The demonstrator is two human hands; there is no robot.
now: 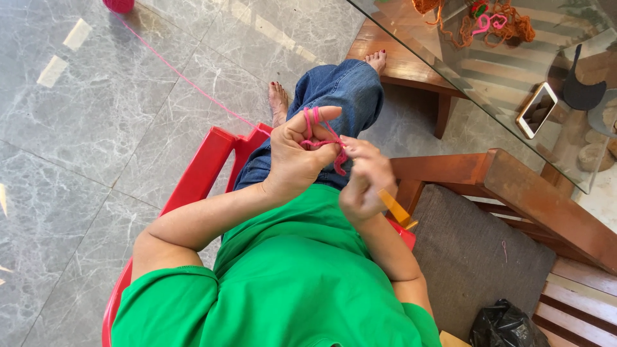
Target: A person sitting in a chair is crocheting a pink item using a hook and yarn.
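Grey marble floor (96,128) fills the left of the head view, with a glass-topped table (488,71) at upper right carrying orange yarn (501,26), a phone (536,109) and a dark cap-like piece (581,87). A wooden chair with a grey cushion (475,250) stands to the right, a black plastic bag (504,324) on it.

The person sits on a red plastic chair (199,173), in a green shirt (289,283) and blue jeans (334,96), bare feet on the floor. A ball of pink yarn (119,5) lies well apart at the top edge, and its strand (186,80) runs diagonally down from there to the hands, so the yarn feeds in from the upper left, on the left hand's side.

The left hand (299,151) is half curled, index finger stretched out with pink yarn looped around it, and the small pink crochet piece (331,154) pinched between thumb and fingers. The right hand (366,183) is closed just beside it, touching the same piece and gripping what looks like a yellow crochet hook (395,207); the hook's tip is hidden, so I cannot tell exactly where it enters the work.
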